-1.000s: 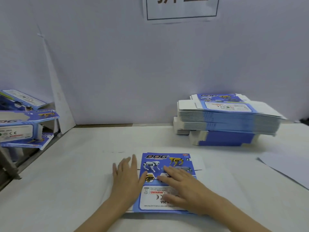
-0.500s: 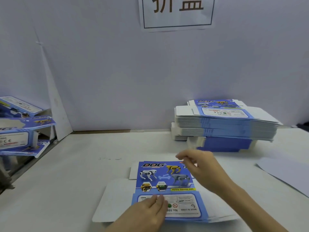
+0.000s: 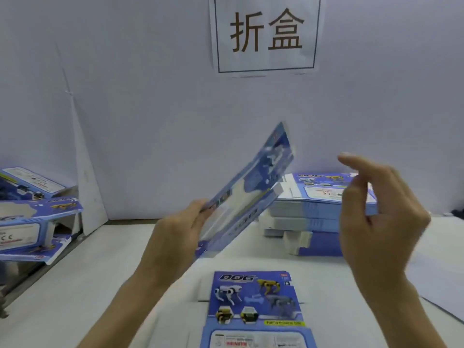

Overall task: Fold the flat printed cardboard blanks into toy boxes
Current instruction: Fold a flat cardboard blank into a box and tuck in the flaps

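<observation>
Blue printed cardboard is up in the air in front of us: our left hand (image 3: pixel 175 234) grips a flat blank (image 3: pixel 251 197) by its lower end, fingers curled round the edge, and the sheet tilts up and away to the right. It is blurred, so we cannot read its print or tell how far any panel is bent.

Our right hand (image 3: pixel 376 217) is raised at about the same height, well apart from that blank. It holds nothing; the fingers are loosely curled and the forefinger points up and to the left.

Below and between our forearms, a second blank (image 3: pixel 253 307) lies flat on the white table (image 3: pixel 100 272), printed side up. We see the word DOG at its top, pictures of robot dogs under it, and a white warning panel at the near end.

Behind the right hand sits a stack of flat blanks (image 3: pixel 308 207) on the far right of the table. At the left edge, folded boxes (image 3: pixel 37 217) are piled at loose angles — blue with white label panels. A white sheet (image 3: pixel 439 280) lies on the table at the right. On the pale wall ahead hangs a paper sign (image 3: pixel 266 33) with two large characters inside a thin frame.
</observation>
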The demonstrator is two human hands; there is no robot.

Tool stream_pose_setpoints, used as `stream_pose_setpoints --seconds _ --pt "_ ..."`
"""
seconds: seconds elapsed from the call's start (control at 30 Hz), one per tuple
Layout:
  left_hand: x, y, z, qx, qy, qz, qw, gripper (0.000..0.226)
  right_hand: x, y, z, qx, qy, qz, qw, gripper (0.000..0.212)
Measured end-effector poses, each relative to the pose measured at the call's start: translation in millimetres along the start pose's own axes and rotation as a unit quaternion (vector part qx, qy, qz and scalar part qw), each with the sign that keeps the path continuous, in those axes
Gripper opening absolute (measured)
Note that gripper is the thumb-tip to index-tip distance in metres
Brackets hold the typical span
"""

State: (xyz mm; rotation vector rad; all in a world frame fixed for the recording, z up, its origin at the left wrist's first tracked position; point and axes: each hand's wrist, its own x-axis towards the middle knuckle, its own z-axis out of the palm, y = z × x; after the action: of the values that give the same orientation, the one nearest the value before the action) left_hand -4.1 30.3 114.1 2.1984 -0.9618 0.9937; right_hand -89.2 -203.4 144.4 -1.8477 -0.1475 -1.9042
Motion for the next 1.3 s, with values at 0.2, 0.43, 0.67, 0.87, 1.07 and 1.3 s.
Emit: stream_pose_setpoints --seconds 0.2,0.43,0.67,0.87,1.07,1.3 --pt "29 5 14 -0.392 0.151 -0.188 0.888 0.04 -10 -1 43 0.111 -0.213 0.308 0.92 0.053" --pt "15 -2 40 -0.394 0.093 -0.284 0.869 0.052 -22 24 52 0.215 -0.249 0.396 0.858 0.02" --pt "8 -8 54 -0.342 0.071 -0.326 0.879 0.055 -34 21 57 0.201 -0.265 0.391 0.858 0.029" --pt "8 -10 57 -0.371 0.025 -0.336 0.865 0.073 -34 23 58 0.205 -0.293 0.413 0.837 0.081" --pt "1 10 70 -0.38 0.016 -0.327 0.865 0.071 -43 20 63 0.301 -0.351 0.409 0.787 0.06" --pt "4 0 56 -0.38 -0.018 -0.309 0.872 0.056 -42 24 62 0.389 -0.4 0.433 0.708 0.026"
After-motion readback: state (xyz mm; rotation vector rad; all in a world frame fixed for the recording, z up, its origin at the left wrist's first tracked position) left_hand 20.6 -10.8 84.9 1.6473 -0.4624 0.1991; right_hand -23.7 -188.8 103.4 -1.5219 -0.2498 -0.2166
